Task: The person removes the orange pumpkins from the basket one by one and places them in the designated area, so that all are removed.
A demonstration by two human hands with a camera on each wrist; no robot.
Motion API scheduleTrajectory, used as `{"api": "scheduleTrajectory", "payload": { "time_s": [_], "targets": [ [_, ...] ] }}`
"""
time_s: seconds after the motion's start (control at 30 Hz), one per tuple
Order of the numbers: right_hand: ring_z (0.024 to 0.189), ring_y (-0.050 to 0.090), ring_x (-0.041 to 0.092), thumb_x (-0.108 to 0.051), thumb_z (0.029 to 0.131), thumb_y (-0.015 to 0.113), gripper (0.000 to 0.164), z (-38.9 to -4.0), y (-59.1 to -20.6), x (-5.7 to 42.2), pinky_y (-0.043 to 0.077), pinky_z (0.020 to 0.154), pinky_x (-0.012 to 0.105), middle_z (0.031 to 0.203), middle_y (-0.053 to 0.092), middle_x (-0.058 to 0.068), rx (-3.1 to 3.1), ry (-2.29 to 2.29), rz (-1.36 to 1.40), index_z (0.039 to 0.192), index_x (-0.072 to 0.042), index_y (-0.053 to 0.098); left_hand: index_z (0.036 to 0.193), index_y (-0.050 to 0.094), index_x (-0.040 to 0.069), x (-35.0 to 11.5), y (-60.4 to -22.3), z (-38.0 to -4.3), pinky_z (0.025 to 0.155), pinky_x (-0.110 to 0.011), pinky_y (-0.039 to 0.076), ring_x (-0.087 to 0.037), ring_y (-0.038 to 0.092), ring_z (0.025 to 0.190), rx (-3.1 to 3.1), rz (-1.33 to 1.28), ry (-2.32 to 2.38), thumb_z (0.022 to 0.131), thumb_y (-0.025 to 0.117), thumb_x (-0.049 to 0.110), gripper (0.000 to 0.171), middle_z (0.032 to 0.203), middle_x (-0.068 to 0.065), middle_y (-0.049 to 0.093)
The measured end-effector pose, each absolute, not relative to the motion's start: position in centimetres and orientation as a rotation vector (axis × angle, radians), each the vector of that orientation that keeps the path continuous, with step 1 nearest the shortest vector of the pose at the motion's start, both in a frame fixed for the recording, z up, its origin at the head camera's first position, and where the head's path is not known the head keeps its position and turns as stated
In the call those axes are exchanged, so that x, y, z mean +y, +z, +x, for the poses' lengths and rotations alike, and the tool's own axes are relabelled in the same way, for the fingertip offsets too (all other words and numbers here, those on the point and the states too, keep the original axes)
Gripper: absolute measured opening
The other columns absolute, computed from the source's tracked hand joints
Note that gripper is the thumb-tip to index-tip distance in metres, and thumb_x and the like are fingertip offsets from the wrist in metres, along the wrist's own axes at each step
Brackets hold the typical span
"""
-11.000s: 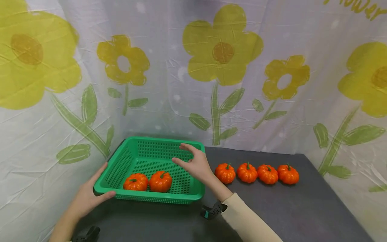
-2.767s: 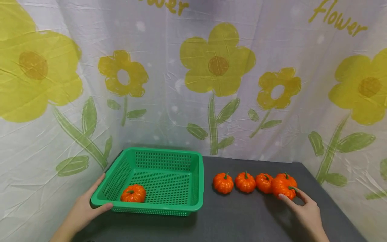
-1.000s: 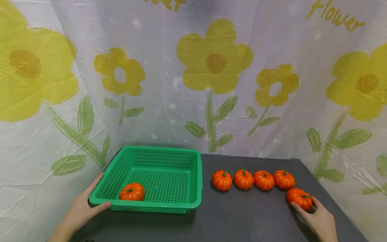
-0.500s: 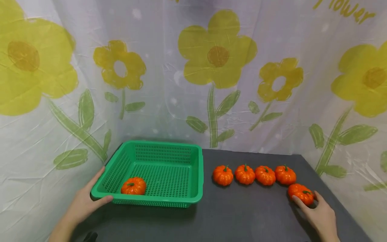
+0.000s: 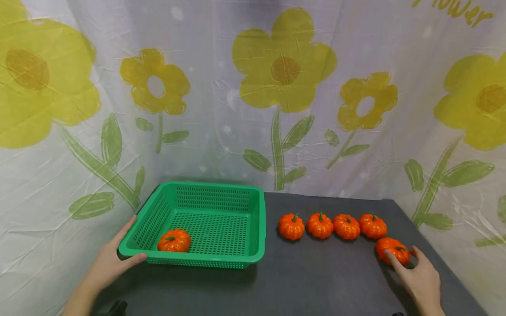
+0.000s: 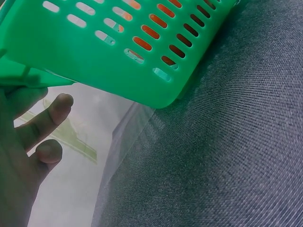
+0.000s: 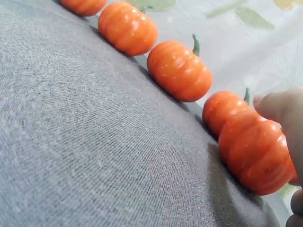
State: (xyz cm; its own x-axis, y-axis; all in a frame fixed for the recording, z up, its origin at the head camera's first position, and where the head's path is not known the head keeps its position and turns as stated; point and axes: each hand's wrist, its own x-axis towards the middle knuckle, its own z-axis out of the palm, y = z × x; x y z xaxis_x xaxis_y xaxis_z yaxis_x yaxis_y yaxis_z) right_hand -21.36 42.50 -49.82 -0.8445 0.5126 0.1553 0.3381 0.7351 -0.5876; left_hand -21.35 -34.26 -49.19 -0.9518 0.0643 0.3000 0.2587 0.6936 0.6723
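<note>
At the table's right side my right hand (image 5: 421, 276) holds a small orange pumpkin (image 5: 389, 250) with a green stem, thumb on its near side and fingers round the far side. In the right wrist view this pumpkin (image 7: 253, 153) is close over the cloth, overlapping the pumpkin behind it. My left hand (image 5: 108, 265) grips the front left corner of a green plastic basket (image 5: 205, 259), thumb along the front rim and fingers along the left side. Some of its fingers (image 6: 52, 116) hang loosely below the rim in the left wrist view. One pumpkin (image 5: 174, 240) lies in the basket's front left part.
Several more pumpkins (image 5: 320, 226) stand in a row along the back, right of the basket. Dark grey cloth covers the table (image 5: 308, 281). A white curtain (image 5: 213, 131) with printed yellow flowers encloses the back and both sides.
Earlier the basket held two pumpkins and my right hand hovered over it. One is now at the table's right, where my right hand brought it from the row's end toward me. The left hand stays put.
</note>
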Motion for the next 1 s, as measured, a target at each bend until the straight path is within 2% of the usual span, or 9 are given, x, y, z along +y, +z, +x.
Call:
{"api": "scheduleTrajectory", "payload": {
  "time_s": [0.43,0.7,0.83,1.0],
  "targets": [
    [0.130,0.049,0.060,-0.050,0.093,0.076,0.093,-20.6,-49.1,41.1,0.039,0.106,0.072,0.148,0.051,0.038,-2.459,0.732,-0.535,0.153,0.013,0.043,0.173,0.012,0.022,-34.2,-49.4,-21.0,0.091,-0.084,0.042,-0.068,0.044,0.133,-2.679,-0.242,-1.086,0.090,0.083,0.032,0.110,0.158,-0.042,0.038],
    [0.125,0.053,0.060,-0.042,0.088,0.085,0.089,-20.5,-47.8,37.9,0.043,0.097,0.076,0.144,0.055,0.038,-2.406,0.652,-0.298,0.149,0.012,0.050,0.173,0.013,0.022,-34.2,-49.2,-21.0,0.092,-0.084,0.041,-0.068,0.042,0.134,-2.688,-0.238,-1.081,0.091,0.082,0.033,0.108,0.160,-0.040,0.036],
    [0.119,0.059,0.057,-0.033,0.082,0.091,0.084,-21.1,-47.3,36.1,0.047,0.089,0.076,0.139,0.061,0.034,-2.340,0.618,-0.083,0.144,0.010,0.056,0.173,0.012,0.023,-34.1,-49.1,-21.1,0.091,-0.084,0.042,-0.069,0.043,0.133,-2.690,-0.236,-1.071,0.091,0.082,0.034,0.108,0.159,-0.041,0.037],
    [0.108,0.065,0.051,-0.035,0.081,0.093,0.083,-22.1,-46.8,33.9,0.051,0.082,0.070,0.137,0.062,0.033,-2.347,0.595,0.071,0.142,0.009,0.058,0.173,0.012,0.023,-34.1,-49.0,-21.2,0.091,-0.084,0.041,-0.069,0.043,0.133,-2.676,-0.243,-1.076,0.090,0.082,0.033,0.109,0.159,-0.041,0.037]
  ]
}}
